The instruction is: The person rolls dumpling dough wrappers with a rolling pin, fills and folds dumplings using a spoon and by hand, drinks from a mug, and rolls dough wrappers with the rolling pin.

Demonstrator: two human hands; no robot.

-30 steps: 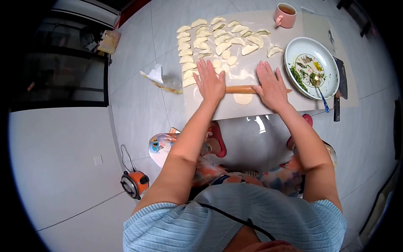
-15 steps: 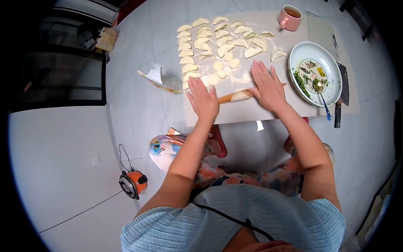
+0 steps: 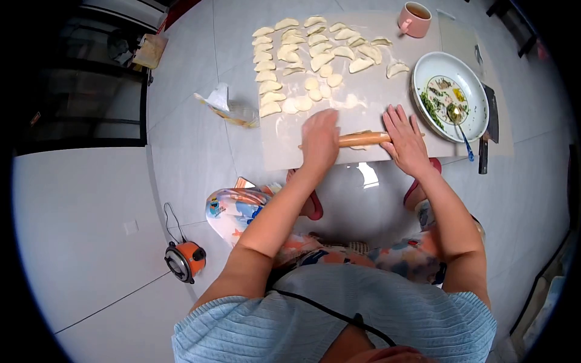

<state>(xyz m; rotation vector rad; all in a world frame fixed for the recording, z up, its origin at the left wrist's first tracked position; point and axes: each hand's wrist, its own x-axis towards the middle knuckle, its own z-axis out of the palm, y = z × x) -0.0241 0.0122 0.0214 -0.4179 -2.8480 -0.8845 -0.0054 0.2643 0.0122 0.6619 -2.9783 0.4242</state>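
"Which hand was blurred?"

"The left hand (image 3: 321, 140), and it covered part of the rolling pin (image 3: 363, 140). The right hand (image 3: 405, 140) hid another stretch."

"And the dough wrapper (image 3: 359, 147)?"

"Mostly hidden beneath the rolling pin."

"Anything cut off?"

"The blue knit top (image 3: 339, 302), by the bottom edge. The green scraps (image 3: 429, 106) in the bowl (image 3: 475, 91) were too small to tell apart."

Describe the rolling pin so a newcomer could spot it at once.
Find the pale table with the rows of dumplings. By its edge nearest the person, the rolling pin lies crosswise under the left hand and right hand. Unlike the small, pale dough discs beyond it, it is one long, brown, tapered rod.
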